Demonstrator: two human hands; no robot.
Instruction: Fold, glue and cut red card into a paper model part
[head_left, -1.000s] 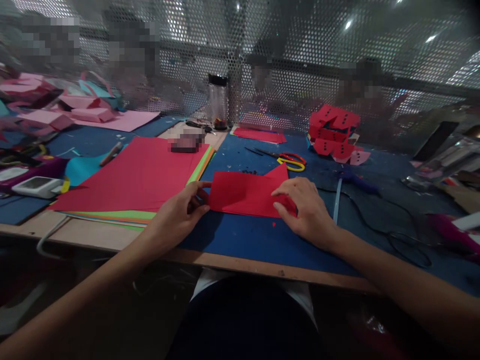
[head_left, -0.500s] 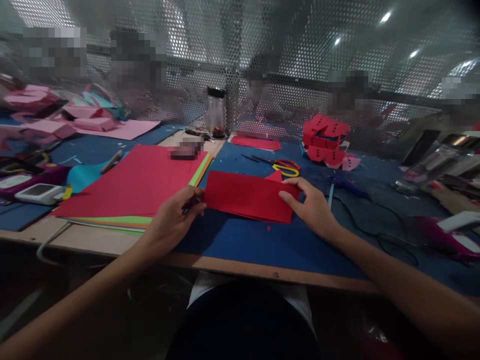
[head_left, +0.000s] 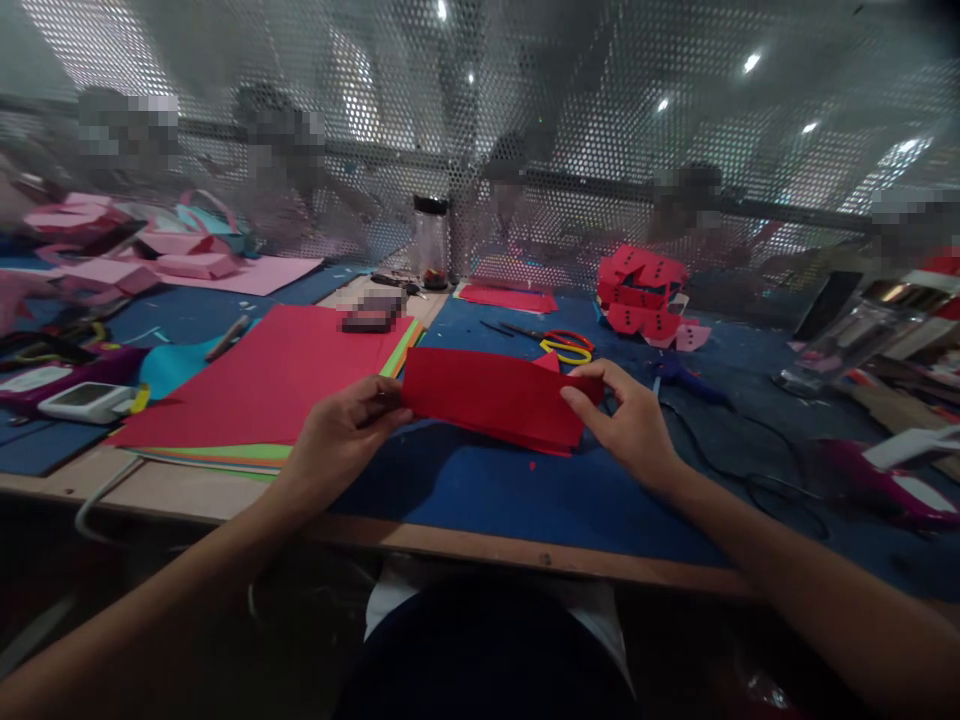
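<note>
Between my two hands a folded piece of red paper (head_left: 491,400) is held lengthwise, slightly bowed, just over the blue mat (head_left: 480,490). My left hand (head_left: 356,420) pinches its left end between thumb and fingers. At the right end, my right hand (head_left: 622,410) grips it with the thumb in front and the fingers behind. A small red paper point (head_left: 549,362) shows behind its upper edge. Scissors (head_left: 566,345) with red and yellow handles lie just beyond. A tiny red scrap (head_left: 532,466) rests on the mat in front.
To the left lies a stack of coloured paper (head_left: 225,390), red on top. A glue gun (head_left: 686,375) with its cord is at the right. Farther back stand a jar (head_left: 431,245), a red paper construction (head_left: 645,295) and a perforated metal screen (head_left: 390,150). Pink paper boxes (head_left: 195,262) sit far left.
My left hand now pinches the left end more firmly, and the red paper has bowed and tilted a little. The whole view has shifted slightly.
</note>
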